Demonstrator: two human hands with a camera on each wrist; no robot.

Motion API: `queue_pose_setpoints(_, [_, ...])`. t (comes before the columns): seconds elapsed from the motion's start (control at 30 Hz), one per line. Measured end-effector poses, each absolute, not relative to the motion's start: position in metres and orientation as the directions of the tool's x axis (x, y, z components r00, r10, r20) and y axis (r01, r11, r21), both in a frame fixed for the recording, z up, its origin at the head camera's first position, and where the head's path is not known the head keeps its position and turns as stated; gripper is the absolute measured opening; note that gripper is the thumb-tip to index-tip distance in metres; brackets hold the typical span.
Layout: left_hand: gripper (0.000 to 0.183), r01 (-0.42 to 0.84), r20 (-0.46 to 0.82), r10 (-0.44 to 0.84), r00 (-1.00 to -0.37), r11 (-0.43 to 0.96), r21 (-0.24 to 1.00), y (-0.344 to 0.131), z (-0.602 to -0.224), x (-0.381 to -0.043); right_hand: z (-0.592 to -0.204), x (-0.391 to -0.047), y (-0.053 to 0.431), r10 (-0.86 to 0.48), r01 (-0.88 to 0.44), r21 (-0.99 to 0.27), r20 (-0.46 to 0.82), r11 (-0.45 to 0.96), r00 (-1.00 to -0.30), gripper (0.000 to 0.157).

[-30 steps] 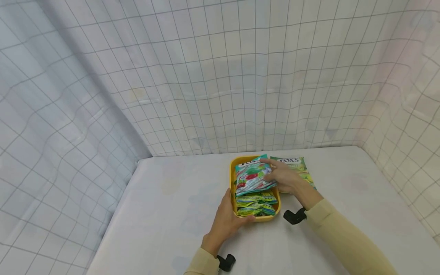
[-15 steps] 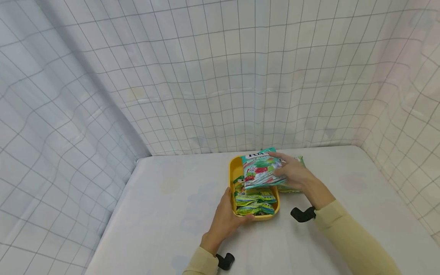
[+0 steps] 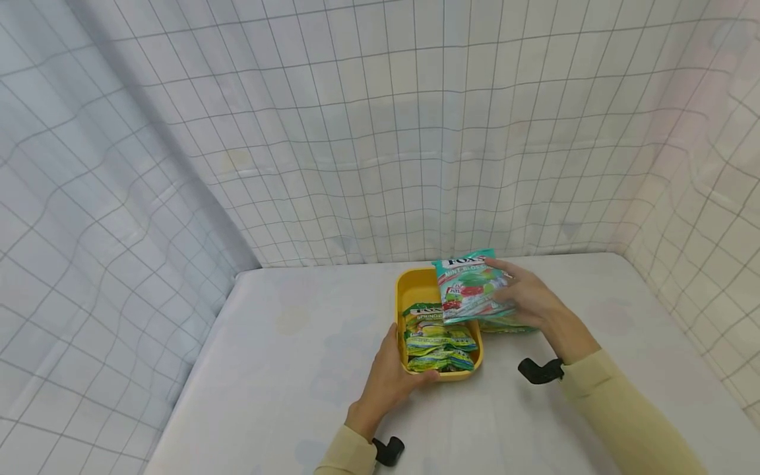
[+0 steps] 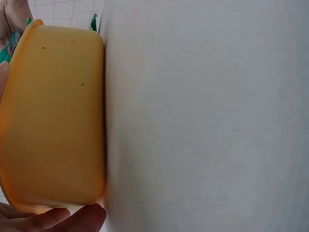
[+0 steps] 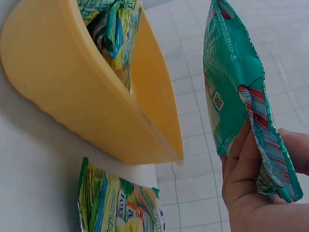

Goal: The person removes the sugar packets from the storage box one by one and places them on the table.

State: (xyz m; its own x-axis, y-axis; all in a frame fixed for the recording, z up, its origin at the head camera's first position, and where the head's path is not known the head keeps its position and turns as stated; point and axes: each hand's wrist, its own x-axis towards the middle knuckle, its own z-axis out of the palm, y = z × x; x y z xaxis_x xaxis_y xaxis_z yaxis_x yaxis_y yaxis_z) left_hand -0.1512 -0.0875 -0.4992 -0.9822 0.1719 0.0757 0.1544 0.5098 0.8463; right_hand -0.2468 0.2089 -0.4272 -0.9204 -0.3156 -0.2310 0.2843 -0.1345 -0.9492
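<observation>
My right hand (image 3: pixel 531 298) pinches a teal candy bag (image 3: pixel 466 290) marked FOX'S Mint Blossom by its right side. The bag is raised over the right rim of a yellow plastic tub (image 3: pixel 415 282). In the right wrist view the bag (image 5: pixel 231 72) is seen edge-on, apart from the tub, between thumb and fingers. At the near left corner my left hand (image 3: pixel 387 377) grips the tub, thumb on the front rim and fingers along the left side. Green-yellow candy bags (image 3: pixel 438 338) fill the tub's near part; its far end shows bare yellow.
Another green-yellow candy bag (image 5: pixel 120 205) lies on the white table (image 3: pixel 297 369) just right of the tub, mostly hidden by the raised bag in the head view. Grid-patterned white curtains (image 3: pixel 368 132) enclose the table at back and sides.
My right hand has lifted the teal bag off the tub's contents and carried it right, uncovering a green-yellow bag and the tub's bare far end. My left hand stays on the tub.
</observation>
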Motion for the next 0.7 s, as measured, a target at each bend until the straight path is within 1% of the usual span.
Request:
queue_pose_setpoints(0.4, [0.117, 0.15, 0.07, 0.176, -0.982, 0.495, 0.856, -0.087, -0.498, -0.15, -0.427, -0.244, 0.241, -0.252, 0.301, -0.941, -0.257, -0.154, -0.933, 0.09])
queue_pose_setpoints(0.7, [0.118, 0.166, 0.085, 0.18, -0.98, 0.505, 0.847, -0.088, -0.501, -0.151, -0.429, -0.241, 0.252, -0.217, 0.322, -0.929, -0.281, -0.184, -0.935, 0.09])
